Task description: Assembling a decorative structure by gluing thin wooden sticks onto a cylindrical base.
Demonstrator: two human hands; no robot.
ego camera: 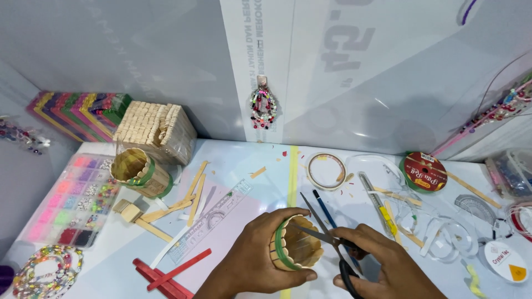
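Two hands meet low in the view over a small cup (296, 246) built of wooden craft sticks with a green band round its rim. The left hand (252, 260) is wrapped about the cup's side, thumb over the top edge, holding it tipped so its mouth faces the camera. The right hand (388, 266) is closed through the black handles of the scissors (327, 235), whose blades stand open at the cup's rim, one tip crossing the mouth.

By the look of it, the cup is light and stiff but likely fragile, since thin sticks joined edge to edge could crack or come apart under a hard squeeze. The safest hold seems to be round the banded rim or the whole wall, as the left hand has it, not by a single stick.

The cup sits between the hands, just above the pale surface (233, 166), touching the left palm and the blades. A second banded cup (138, 171) lies well apart at the left, near a bead box (75, 199) and a clear ruler (208, 221).
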